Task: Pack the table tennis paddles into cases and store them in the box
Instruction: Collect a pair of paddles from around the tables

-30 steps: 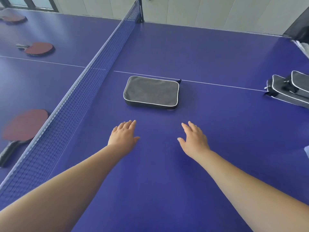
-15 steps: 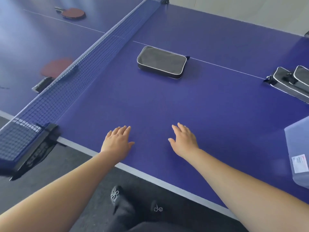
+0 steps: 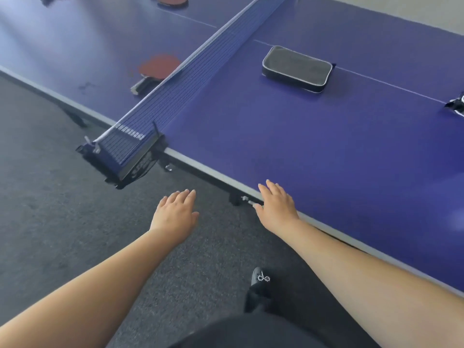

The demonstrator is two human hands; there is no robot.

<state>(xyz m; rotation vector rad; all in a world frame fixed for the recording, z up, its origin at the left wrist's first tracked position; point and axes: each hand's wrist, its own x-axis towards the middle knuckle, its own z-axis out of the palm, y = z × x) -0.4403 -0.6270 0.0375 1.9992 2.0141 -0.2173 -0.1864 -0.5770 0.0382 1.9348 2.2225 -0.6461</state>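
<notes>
Head camera: A zipped grey case (image 3: 297, 67) with white piping and black sides lies flat on the blue table-tennis table (image 3: 326, 146), right of the net (image 3: 190, 71) and touching the white centre line. Its long axis runs roughly along that line, from upper left to lower right in the frame, with a small dark tab at its far right corner. Across the net, a red-faced paddle (image 3: 157, 69) lies flat close beside the mesh, its black handle pointing toward the near table edge. A second red paddle (image 3: 172, 0) sits at the top of the frame, partly cut off. Both hands are held out palm down, fingers straight and holding nothing: the left hand (image 3: 175, 214) over the dark carpet (image 3: 50, 197), the right hand (image 3: 276, 207) above the table's near edge. A black shoe (image 3: 259, 277) shows below.
</notes>
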